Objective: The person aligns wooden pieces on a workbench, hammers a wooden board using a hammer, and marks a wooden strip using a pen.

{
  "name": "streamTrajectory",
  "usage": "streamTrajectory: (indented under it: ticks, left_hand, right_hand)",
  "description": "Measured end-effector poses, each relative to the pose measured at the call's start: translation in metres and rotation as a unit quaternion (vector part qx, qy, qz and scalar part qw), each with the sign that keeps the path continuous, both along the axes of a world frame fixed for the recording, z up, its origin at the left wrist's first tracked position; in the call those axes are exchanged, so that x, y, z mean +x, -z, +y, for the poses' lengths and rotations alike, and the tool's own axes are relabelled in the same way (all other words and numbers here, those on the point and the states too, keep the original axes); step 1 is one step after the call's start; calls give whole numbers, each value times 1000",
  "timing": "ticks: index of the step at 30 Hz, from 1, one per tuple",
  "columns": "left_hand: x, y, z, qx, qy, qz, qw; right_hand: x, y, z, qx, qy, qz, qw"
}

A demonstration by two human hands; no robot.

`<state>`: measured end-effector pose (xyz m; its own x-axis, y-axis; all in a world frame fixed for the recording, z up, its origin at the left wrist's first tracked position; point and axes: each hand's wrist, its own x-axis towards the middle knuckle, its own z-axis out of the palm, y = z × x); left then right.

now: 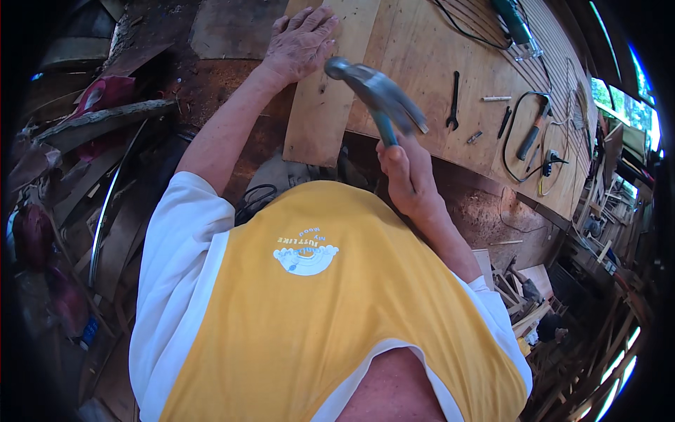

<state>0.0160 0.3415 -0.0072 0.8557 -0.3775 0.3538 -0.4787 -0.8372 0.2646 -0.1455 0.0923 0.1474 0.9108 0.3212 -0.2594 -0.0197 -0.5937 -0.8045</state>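
Note:
My right hand [409, 172] is closed around the green-blue handle of a claw hammer [376, 89]. The steel head is raised over the work surface, its round face to the left and its claw to the right. To the left of it, my left hand [301, 46] lies on a pale wooden plank [318, 116] with the fingers stretched out, near the plank's left edge. Whether anything small sits under those fingertips cannot be made out. The plank's near end juts past the front edge of the wooden table [415, 63].
On the table's right lie an open-end wrench [455, 102], an orange-and-black handled tool [532, 133] with a cord, and a pale stick [496, 98]. A green power tool [513, 28] rests at the far right. Wood scraps [77, 169] crowd the left side.

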Motion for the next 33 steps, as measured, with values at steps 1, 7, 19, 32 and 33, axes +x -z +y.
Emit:
streamTrajectory:
  ticks: [1,7,19,32,33]
  left_hand:
    - [0,1,1,12,-1,-9,1000]
    - [-3,-5,-1,-14,3,-2,1000]
    - [0,-9,-1,-32,6,4,999]
    - [-4,-16,0,-55,5,3,998]
    - [-4,-16,2,-42,3,10,999]
  right_hand:
    - [-3,-4,0,30,-23,-57,998]
    - [3,57,-7,-162,-51,-14,985]
    - [11,42,9,-26,-23,24,999]
    - [9,14,-6,108,137,193,966]
    - [16,4,-3,132,144,173,965]
